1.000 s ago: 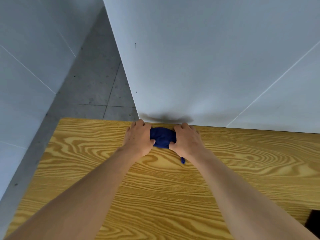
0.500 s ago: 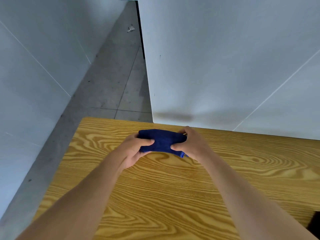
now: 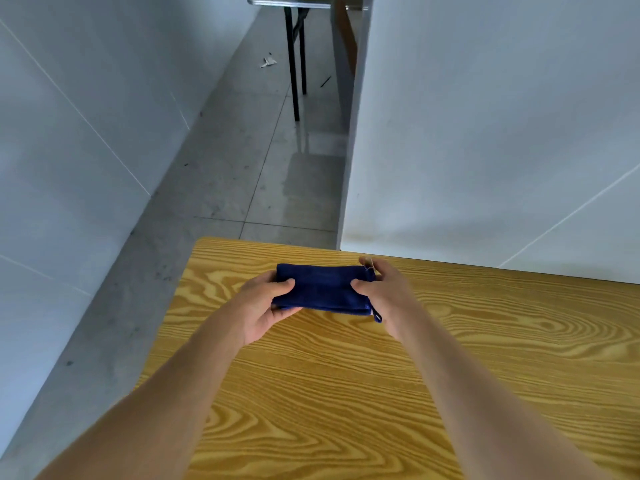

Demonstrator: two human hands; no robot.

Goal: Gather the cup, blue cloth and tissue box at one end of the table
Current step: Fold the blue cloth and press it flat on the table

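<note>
A folded dark blue cloth (image 3: 323, 287) is held between both hands just above the far left corner of the wooden table (image 3: 346, 393). My left hand (image 3: 263, 306) grips its left end, thumb on top. My right hand (image 3: 384, 289) grips its right end, where a small blue loop hangs down. Neither the cup nor the tissue box is in view.
White partition walls (image 3: 485, 133) stand right behind the table and along the left side. A grey tiled floor (image 3: 242, 185) runs between them. Black legs of another table (image 3: 294, 64) stand further back in the aisle. The table's left edge lies close to my left arm.
Both hands have lifted the cloth off the table and now hold it spread wider and flatter. The view has swung up and left, showing more of the floor and the far table legs.
</note>
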